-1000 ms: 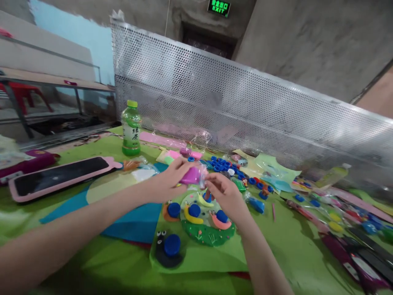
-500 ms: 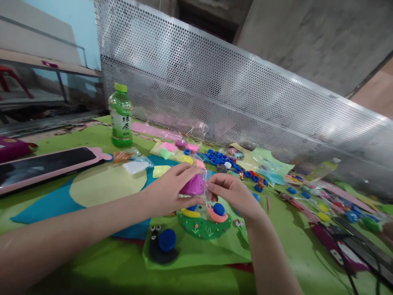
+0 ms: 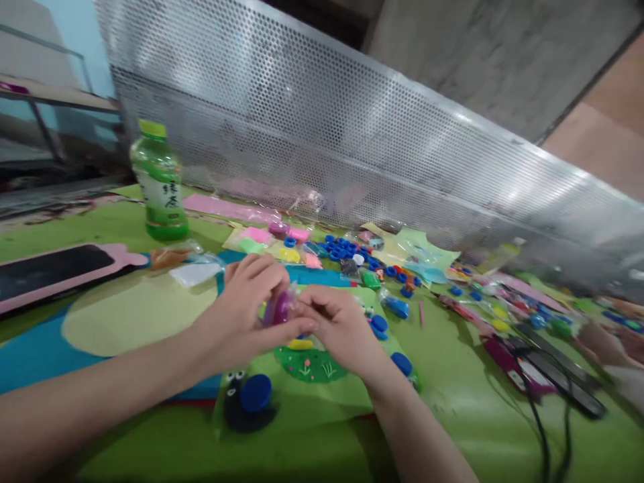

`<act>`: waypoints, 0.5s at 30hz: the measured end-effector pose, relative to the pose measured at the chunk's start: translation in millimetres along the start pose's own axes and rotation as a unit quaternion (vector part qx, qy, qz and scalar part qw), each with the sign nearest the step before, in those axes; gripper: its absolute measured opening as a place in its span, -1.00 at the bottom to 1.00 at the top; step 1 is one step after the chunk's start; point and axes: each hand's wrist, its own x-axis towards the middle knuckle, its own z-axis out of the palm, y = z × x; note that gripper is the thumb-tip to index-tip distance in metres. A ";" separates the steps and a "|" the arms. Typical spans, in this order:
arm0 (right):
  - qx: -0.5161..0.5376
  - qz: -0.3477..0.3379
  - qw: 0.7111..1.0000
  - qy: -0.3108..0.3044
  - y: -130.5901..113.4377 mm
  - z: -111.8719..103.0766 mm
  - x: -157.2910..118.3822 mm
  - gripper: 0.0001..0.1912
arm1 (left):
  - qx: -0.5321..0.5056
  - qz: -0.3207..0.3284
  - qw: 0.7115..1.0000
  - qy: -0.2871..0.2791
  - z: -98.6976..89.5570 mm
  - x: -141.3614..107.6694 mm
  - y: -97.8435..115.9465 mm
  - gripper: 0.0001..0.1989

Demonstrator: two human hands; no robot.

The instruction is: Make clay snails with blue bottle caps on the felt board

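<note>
My left hand [image 3: 251,295] is closed around a small clear packet of purple modelling clay [image 3: 280,308]. Fingers of my right hand [image 3: 337,329] pinch the packet's right edge, and the two hands meet there. Below them lies a green craft sheet [image 3: 322,406] bearing a dark green clay patch [image 3: 306,365] with small flowers. At the sheet's lower left is a black clay snail [image 3: 246,412], its shell a blue bottle cap [image 3: 256,393]. More blue caps [image 3: 401,363] sit along the right side. My hands cover part of the sheet.
A green tea bottle [image 3: 162,181] stands at the back left, near a pink-cased phone [image 3: 55,272]. Blue rings and caps [image 3: 342,249] and bagged clay [image 3: 259,236] lie behind my hands. Right are a purple object [image 3: 518,365] and black cables [image 3: 538,422]. A perforated metal panel [image 3: 302,114] borders the table.
My view has shifted, so the table things sit further left. Both hands have turned with the packet, and my right fingers now overlap its edge more closely.
</note>
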 end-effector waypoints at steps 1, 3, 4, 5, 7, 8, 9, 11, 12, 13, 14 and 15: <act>0.016 -0.011 1.000 0.000 -0.4 1.4 0.5 -0.71 | -0.009 0.011 1.000 -0.019 -0.9 1.8 -1.1 -0.67; 0.051 -0.020 0.998 -0.004 -0.3 3.3 1.9 -0.72 | -0.044 0.033 0.997 -0.054 -1.9 4.9 -5.1 -0.70; 0.063 -0.022 0.998 -0.003 0.4 3.9 2.6 -0.73 | -0.059 0.036 0.996 -0.064 -2.2 6.1 -7.7 -0.71; 0.070 -0.026 0.997 0.001 1.4 4.2 3.3 -0.74 | -0.072 0.037 0.994 -0.070 -2.5 7.2 -10.4 -0.71; 0.073 -0.039 0.996 0.010 4.1 4.1 4.1 -0.78 | -0.091 0.032 0.992 -0.076 -3.7 9.4 -15.2 -0.69; 0.069 -0.045 0.996 0.013 5.7 3.7 4.2 -0.79 | -0.100 0.023 0.991 -0.083 -4.6 10.6 -16.8 -0.68; 0.061 -0.050 0.997 0.016 7.2 3.1 4.2 -0.79 | -0.114 0.012 0.989 -0.094 -5.5 11.9 -17.8 -0.67; 0.036 -0.052 0.998 0.018 9.4 1.6 3.9 -0.79 | -0.161 -0.009 0.978 -0.129 -7.0 14.1 -17.7 -0.67; 0.023 -0.052 0.998 0.019 10.1 0.6 3.8 -0.79 | -0.190 -0.016 0.971 -0.143 -7.3 15.0 -16.9 -0.67; 0.012 -0.053 0.998 0.019 10.4 -0.4 3.7 -0.78 | -0.218 -0.020 0.964 -0.150 -7.2 15.6 -16.0 -0.68; 0.005 -0.054 0.998 0.018 10.5 -1.6 3.7 -0.79 | -0.245 -0.020 0.958 -0.150 -6.9 16.0 -15.2 -0.69; 0.003 -0.057 0.998 0.019 10.5 -2.7 3.7 -0.78 | -0.270 -0.023 0.952 -0.141 -6.5 16.2 -14.8 -0.70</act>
